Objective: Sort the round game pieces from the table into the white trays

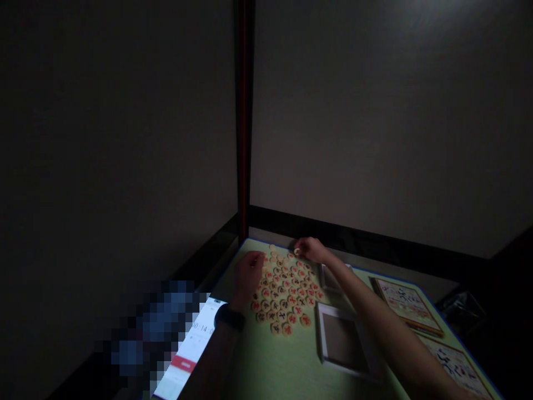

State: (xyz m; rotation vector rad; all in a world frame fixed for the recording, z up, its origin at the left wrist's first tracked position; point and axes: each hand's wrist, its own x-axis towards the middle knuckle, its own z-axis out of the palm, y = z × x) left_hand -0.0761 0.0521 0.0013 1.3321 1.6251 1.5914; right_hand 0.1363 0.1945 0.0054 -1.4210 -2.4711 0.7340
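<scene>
Many round wooden xiangqi pieces [283, 304], marked with red or black characters, lie close together on the pale green tabletop [283, 366]. At the far side, my right hand [311, 249] pinches one xiangqi piece [297, 251] between its fingertips. My left hand [249, 271] is closed at the left edge of the group, with its fingertips by the pieces there. Whatever its fingers hold is too dark and small to make out. A few far pieces [272, 247] show plain faces with no visible marking.
Right of the pieces lies an open tray with a white rim [320, 333], and a smaller one [323, 278] sits behind it, partly covered by my right arm. Printed boxes [410, 305] line the right edge. A lit timer screen [195, 344] is at left. Walls meet behind the table.
</scene>
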